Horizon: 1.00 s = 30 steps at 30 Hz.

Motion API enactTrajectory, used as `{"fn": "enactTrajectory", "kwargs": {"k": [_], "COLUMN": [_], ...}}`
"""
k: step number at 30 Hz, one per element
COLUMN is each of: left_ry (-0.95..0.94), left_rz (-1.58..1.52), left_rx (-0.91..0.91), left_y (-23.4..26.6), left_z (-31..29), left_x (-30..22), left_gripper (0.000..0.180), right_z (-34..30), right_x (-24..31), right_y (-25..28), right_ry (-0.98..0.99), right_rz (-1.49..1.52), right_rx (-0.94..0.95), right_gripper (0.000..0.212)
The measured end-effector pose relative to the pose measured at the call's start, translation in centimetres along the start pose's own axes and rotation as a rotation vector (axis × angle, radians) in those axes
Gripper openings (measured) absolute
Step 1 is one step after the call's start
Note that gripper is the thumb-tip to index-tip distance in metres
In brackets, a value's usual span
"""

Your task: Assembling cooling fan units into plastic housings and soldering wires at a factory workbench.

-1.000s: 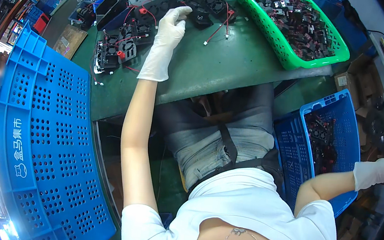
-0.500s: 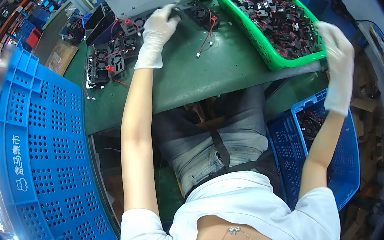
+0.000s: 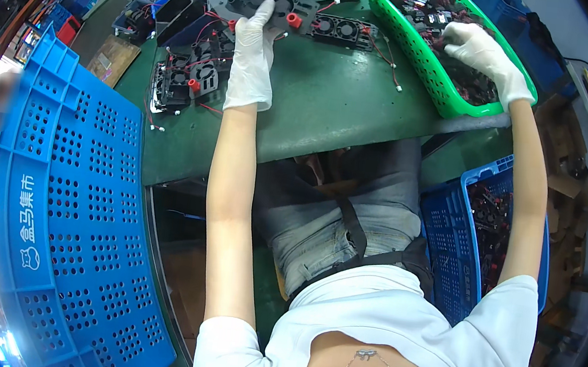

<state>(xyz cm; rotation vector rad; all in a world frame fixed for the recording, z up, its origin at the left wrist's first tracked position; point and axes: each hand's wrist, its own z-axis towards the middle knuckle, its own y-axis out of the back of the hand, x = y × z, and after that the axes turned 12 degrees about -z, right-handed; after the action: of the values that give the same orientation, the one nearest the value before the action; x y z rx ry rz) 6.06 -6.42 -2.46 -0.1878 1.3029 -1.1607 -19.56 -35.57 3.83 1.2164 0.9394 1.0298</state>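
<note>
Left hand: By the white-gloved left hand (image 3: 252, 52), a black plastic twin-fan panel with a red round cap (image 3: 283, 5) is pinched, thumb on top.
Right hand: The white-gloved right hand (image 3: 479, 54) is curled over small black wired parts (image 3: 424, 8) inside a green perforated plastic basket (image 3: 424, 74); whether any part is pinched cannot be told.
Panel slip: The panel could be tipped or dropped, since it is gripped along its near edge only.
Cable snag: A thin cable with a white plug (image 3: 395, 72), right of the left hand, could be caught by a low rightward sweep.
Wire tangle: Several parts could be lifted together if their wires are interlocked.
Edges: The basket rim is crossed by the right wrist.
Open room: Space is offered by the green bench top (image 3: 325, 96) between the hands; leftward movement is limited by clustered black fan units (image 3: 205, 75).
</note>
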Motion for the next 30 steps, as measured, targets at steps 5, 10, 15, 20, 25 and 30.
{"fn": "enactTrajectory", "kwargs": {"k": [5,10,15,20,25,30], "left_ry": [0.021,-0.008,0.006,-0.051,-0.1,-0.108], "left_rz": [-0.138,-0.2,-0.295,-0.23,-0.12,-0.079], "left_rx": [0.085,-0.044,-0.072,-0.018,-0.167,-0.045], "left_y": [-1.8,-1.0,-1.4,-1.1,-2.1,-1.6], "left_z": [-2.5,-4.6,-3.6,-4.1,-3.9,-3.9], "left_x": [-1.7,-2.1,-1.7,-2.0,-1.6,-1.7], "left_gripper": [0.015,0.022,0.021,0.022,0.014,0.012], "right_z": [-0.4,0.3,10.2,11.6,11.7,11.4], "right_x": [7.2,19.5,20.5,21.7,21.2,21.2], "right_y": [1.8,2.4,-3.7,-7.3,-7.9,-7.7], "right_ry": [0.077,0.147,0.074,0.256,0.387,0.455], "right_rz": [0.612,0.781,1.161,1.476,1.691,1.806], "right_rx": [-0.531,-0.742,-0.971,-0.668,-0.557,-0.455], "right_gripper": [0.033,0.032,0.032,0.036,0.037,0.036]}}
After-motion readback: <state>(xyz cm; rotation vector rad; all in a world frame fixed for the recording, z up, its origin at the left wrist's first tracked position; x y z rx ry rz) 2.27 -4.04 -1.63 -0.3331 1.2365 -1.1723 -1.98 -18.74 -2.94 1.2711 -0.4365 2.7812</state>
